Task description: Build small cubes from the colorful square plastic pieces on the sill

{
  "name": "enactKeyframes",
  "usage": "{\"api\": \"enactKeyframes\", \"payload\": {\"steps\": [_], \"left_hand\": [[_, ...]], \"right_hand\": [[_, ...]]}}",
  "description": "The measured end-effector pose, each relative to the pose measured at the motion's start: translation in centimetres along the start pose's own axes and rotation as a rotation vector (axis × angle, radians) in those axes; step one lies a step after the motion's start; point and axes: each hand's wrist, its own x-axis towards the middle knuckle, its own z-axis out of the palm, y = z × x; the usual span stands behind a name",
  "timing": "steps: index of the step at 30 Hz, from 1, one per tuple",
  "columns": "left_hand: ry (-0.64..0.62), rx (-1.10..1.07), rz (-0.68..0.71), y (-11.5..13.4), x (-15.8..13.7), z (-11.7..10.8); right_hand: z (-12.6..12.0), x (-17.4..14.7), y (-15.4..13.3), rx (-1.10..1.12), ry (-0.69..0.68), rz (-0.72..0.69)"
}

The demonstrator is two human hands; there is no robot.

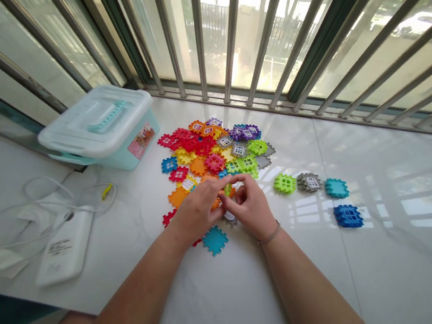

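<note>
Pinching lime-green piece (227,189), partly hidden, between left hand (203,201) and right hand (249,201), both curled nearly closed. Holding it over near side of jumbled tile pile (214,162). Grouped apart on right: green stack (285,183), grey stack (309,182), turquoise stack (337,188), blue stack (349,216). Sitting left: lidded box (98,124), plus white device (66,251) nearer.

Gap between pile (215,163) and stacks (309,183)
</note>
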Motion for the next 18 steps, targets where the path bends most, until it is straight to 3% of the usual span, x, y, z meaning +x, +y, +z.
{"api": "enactKeyframes", "payload": {"steps": [3, 7, 10, 14, 18], "left_hand": [[0.028, 0.004, -0.009, -0.1, 0.0, 0.0], [0.075, 0.008, -0.073, -0.3, -0.1, -0.2], [0.087, -0.01, -0.093, -0.3, -0.1, -0.2], [0.092, -0.025, -0.072, 0.0, 0.0, -0.2], [0.054, -0.089, -0.08, 0.4, 0.2, -0.5]], "right_hand": [[-0.8, -0.5, -0.5, -0.049, 0.129, -0.045], [-3.7, -1.8, -0.8, -0.365, 0.485, -0.136], [-6.2, -2.6, 0.3, -0.557, 0.715, -0.121], [-7.6, -3.2, 1.9, -0.629, 0.661, -0.153], [-6.3, -3.7, 1.1, -0.54, 0.547, -0.298]]}}
